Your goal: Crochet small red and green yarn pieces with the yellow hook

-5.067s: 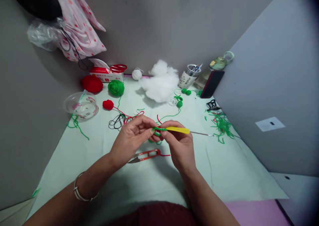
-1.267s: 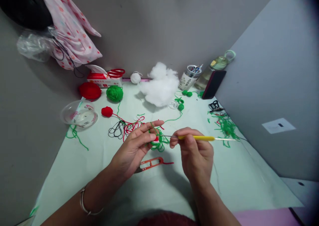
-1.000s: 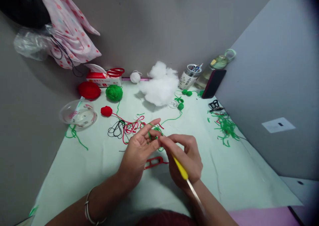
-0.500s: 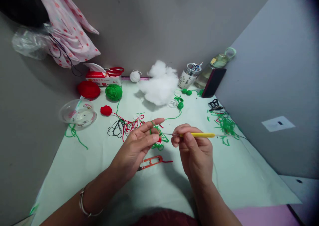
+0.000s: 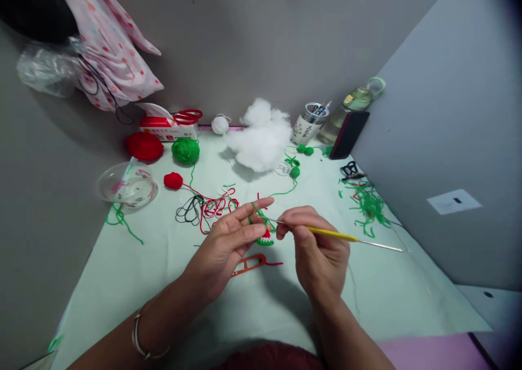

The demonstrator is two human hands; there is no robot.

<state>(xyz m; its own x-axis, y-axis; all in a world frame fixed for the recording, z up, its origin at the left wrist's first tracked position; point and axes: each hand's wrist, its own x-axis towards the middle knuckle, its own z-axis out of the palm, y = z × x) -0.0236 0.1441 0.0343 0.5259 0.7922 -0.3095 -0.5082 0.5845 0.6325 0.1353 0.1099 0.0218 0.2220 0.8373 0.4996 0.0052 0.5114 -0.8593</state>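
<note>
I'm seeing remotely: left hand pinching red-white-green yarn piece between thumb and fingers, green strand crossing extended forefinger. Right hand gripping yellow-handled hook in closed fingers, tip pointing toward left fingers. Piece hanging between hands, over table; orange snips lying partly hidden.

Cubicle-like craft nook, grey panels, pale-covered desk, yarn balls, white fluff, pen cup
</note>
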